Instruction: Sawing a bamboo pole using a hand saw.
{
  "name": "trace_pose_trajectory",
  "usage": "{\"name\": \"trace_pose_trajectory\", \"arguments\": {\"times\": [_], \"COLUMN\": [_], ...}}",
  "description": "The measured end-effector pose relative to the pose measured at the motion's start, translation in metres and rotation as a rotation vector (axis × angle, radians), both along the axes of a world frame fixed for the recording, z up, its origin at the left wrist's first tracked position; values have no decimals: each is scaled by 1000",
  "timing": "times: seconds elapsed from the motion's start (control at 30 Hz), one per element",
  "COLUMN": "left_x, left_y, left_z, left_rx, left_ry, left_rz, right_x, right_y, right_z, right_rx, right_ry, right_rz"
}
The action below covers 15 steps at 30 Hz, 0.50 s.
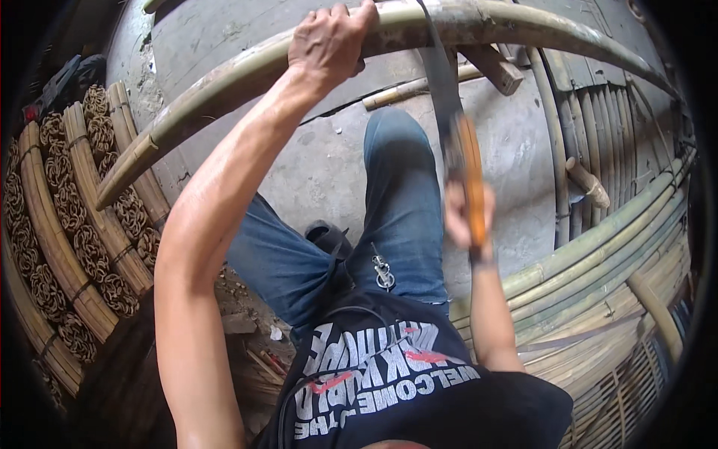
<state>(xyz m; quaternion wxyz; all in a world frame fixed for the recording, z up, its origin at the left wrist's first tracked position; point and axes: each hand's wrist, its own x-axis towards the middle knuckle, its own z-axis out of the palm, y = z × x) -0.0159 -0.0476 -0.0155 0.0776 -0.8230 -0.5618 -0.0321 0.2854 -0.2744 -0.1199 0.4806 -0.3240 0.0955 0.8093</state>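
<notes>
A long, thick bamboo pole (217,86) stretches across the top of the view, its near end low on the left. My left hand (329,41) wraps over the pole and grips it from above. In my right hand (458,217) is the orange handle of a hand saw (441,78), slightly smeared by motion. The saw's dark blade reaches up to the pole, right of my left hand, and its edge touches or crosses the bamboo there. A squared wooden block (492,69) juts out beneath the pole near the blade.
Tied bundles of split bamboo (63,224) with coiled ends stand at the left. On the right lie long green poles (591,247) above a slatted stack (591,344). A short bamboo piece (587,183) rests near upright strips. Another pole (411,91) lies on the concrete floor (307,161).
</notes>
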Motion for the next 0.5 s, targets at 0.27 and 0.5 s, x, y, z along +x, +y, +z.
{"name": "trace_pose_trajectory", "arguments": {"times": [0.27, 0.5], "left_x": [-6, 3], "left_y": [-1, 3], "left_z": [-24, -15], "left_rx": [-5, -74], "left_ry": [-67, -163], "left_rz": [-20, -27], "right_x": [-2, -43], "right_y": [-35, 99], "right_z": [-61, 2], "right_rx": [-68, 620], "right_ry": [-14, -853], "right_rz": [177, 270]}}
